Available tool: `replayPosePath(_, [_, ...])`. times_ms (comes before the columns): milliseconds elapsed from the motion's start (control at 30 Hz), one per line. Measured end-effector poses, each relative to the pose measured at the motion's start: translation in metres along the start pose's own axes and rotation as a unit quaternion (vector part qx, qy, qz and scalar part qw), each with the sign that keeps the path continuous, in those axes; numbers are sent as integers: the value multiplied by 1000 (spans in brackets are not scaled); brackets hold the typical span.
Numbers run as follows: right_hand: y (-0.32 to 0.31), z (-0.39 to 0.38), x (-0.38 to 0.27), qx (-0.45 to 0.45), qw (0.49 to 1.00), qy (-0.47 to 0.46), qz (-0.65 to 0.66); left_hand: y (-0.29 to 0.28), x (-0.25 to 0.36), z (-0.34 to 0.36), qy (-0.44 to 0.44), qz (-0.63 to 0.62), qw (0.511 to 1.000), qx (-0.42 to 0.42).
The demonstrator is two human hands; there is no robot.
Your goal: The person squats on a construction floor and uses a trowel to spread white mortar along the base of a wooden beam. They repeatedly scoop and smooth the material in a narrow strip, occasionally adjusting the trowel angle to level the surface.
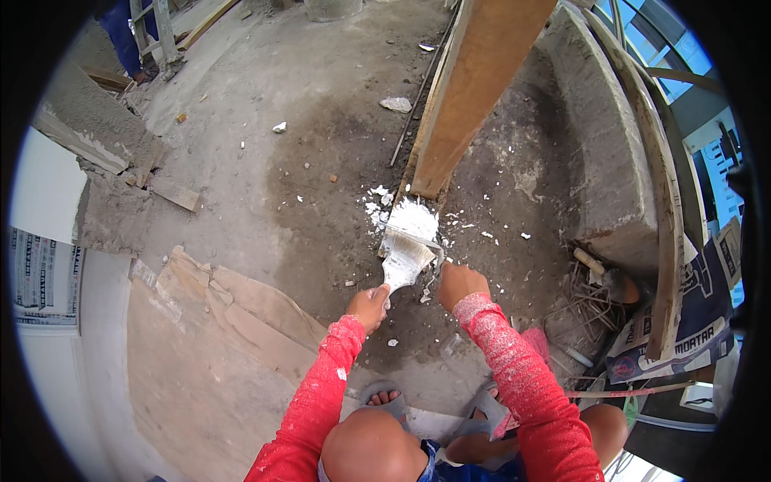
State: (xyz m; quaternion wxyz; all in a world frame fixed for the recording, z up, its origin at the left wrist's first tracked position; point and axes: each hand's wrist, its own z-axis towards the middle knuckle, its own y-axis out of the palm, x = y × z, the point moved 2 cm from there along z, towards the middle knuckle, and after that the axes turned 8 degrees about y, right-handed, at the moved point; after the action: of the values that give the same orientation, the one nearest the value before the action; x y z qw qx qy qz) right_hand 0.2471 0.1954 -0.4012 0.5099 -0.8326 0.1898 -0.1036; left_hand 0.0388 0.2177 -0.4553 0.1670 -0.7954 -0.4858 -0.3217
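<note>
My left hand grips a white-coated paintbrush by its handle, bristles pointing away from me. My right hand is closed on a scraper, whose blade lies across the brush's bristle end. Just beyond them a pile of white flaky material rests on a narrow board on the floor, with white crumbs scattered around it. A tall wooden post rises right behind the pile.
A concrete slab, curved-looking planks, a mortar bag and a wire heap stand right. Brown sheeting lies left, beside white panels. Another person's blue-clad leg is by a ladder at upper left.
</note>
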Motion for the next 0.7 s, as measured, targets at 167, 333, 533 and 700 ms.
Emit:
replayPosePath(167, [-2,1,2,-63,998,18,-21,5,-4,1,13,-18,1000,6])
replayPosePath(333, [-1,1,3,-31,999,13,22,8,-8,2,23,12,999,26])
replayPosePath(533, [9,-13,4,8,997,39,73,18,-24,9,113,49,987,101])
replayPosePath(700, [15,-19,-3,-104,994,21,18,31,-45,16,149,-2,981,128])
